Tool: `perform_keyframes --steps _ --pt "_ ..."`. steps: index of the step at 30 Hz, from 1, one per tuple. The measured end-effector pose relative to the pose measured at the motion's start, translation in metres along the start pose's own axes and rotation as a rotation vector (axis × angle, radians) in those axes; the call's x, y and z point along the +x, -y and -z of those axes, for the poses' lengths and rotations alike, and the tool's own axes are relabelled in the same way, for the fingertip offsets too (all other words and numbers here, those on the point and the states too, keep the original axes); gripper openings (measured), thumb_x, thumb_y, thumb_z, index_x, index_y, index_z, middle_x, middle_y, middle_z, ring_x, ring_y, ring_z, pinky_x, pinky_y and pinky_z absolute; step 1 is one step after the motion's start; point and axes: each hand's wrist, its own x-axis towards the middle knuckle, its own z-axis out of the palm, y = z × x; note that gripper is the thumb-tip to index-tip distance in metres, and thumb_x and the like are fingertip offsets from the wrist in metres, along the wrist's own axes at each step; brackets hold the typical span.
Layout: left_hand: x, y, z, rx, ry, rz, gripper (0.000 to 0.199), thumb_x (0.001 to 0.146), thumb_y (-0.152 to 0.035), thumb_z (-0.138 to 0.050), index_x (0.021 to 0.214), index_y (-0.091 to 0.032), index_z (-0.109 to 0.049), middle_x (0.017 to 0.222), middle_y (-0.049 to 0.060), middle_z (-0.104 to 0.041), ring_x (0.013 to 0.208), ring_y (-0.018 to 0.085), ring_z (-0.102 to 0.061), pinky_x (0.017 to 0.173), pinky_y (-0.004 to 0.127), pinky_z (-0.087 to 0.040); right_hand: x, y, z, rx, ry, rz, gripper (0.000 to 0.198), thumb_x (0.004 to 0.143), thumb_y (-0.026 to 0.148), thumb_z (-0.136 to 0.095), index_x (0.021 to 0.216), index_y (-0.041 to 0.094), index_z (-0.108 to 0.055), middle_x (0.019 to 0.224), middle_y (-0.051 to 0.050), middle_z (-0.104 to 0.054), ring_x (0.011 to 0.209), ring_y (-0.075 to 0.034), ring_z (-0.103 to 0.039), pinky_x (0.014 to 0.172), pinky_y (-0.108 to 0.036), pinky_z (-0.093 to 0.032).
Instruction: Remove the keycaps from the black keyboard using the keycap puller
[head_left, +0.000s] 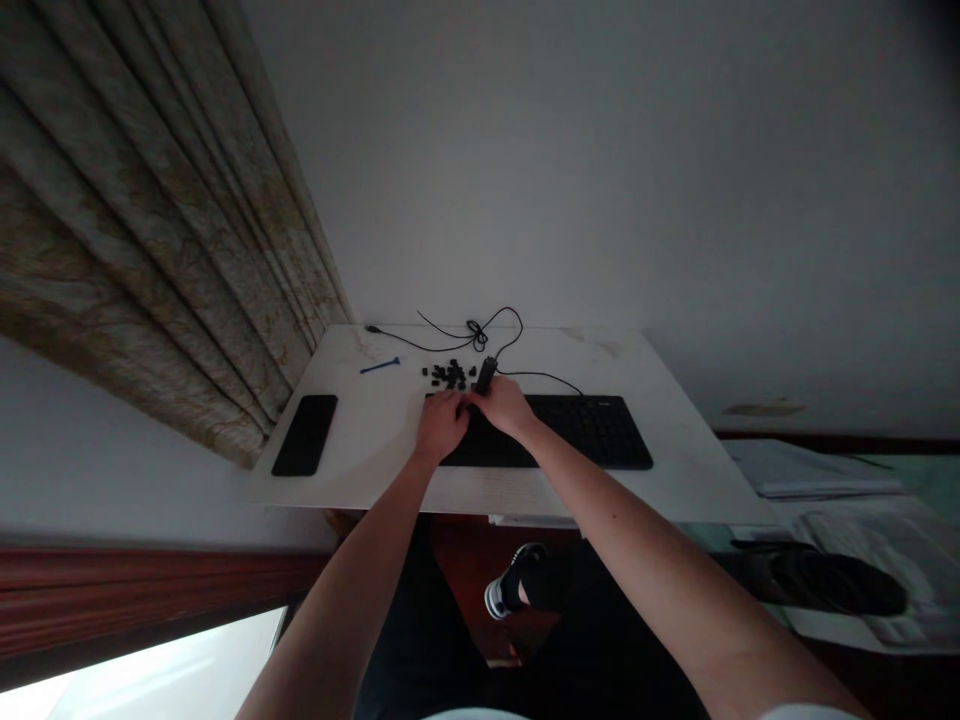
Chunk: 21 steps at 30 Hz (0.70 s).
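A black keyboard [585,430] lies along the front of the white table, partly hidden by my hands and right forearm. My left hand [442,425] rests on its left end, fingers extended over the keys, the fingertips close to my other hand. Closed around a short black bar-shaped tool [487,373], my right hand [504,404] keeps it tilted over the keyboard's upper left part. What the tool's lower end touches is hidden by my fingers. Just behind my hands is a loose pile of small black keycaps [451,374].
A thin blue tool [380,365] lies left of the pile. The black phone [304,435] is near the table's left edge. A bundled black cable [477,335] with a plug runs along the back, near the wall. A patterned curtain [187,220] hangs at left.
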Motion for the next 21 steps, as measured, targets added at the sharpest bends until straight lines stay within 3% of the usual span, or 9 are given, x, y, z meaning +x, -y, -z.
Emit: perform_keyframes --steps 10,17,21 --pt "0.002 0.000 -0.001 0.053 0.036 -0.026 0.017 0.096 -0.029 -0.058 0.100 -0.021 -0.072 0.106 0.009 -0.071 0.109 0.026 -0.061 0.098 0.040 -0.044 -0.008 0.001 -0.001 0.144 0.011 0.037 0.012 0.090 0.025 -0.066 0.085 0.018 -0.075 0.085 -0.008 -0.077 0.087 -0.024 -0.074 0.074 -0.027 -0.050" --pt "0.001 -0.002 0.000 0.069 0.038 -0.025 0.022 0.099 -0.030 -0.052 0.105 -0.019 -0.070 0.112 0.010 -0.071 0.112 0.026 -0.061 0.098 0.040 -0.043 -0.011 -0.005 -0.006 0.112 0.004 0.097 0.012 0.090 0.024 -0.065 0.087 0.018 -0.075 0.085 -0.007 -0.077 0.083 -0.023 -0.074 0.074 -0.027 -0.051" --pt "0.002 -0.004 0.001 0.048 0.043 -0.006 0.022 0.100 -0.028 -0.050 0.105 -0.019 -0.070 0.111 0.010 -0.071 0.111 0.026 -0.062 0.098 0.040 -0.042 -0.009 0.002 0.003 0.096 -0.009 0.126 0.014 0.091 0.024 -0.064 0.088 0.017 -0.076 0.086 -0.008 -0.077 0.083 -0.022 -0.073 0.074 -0.026 -0.051"
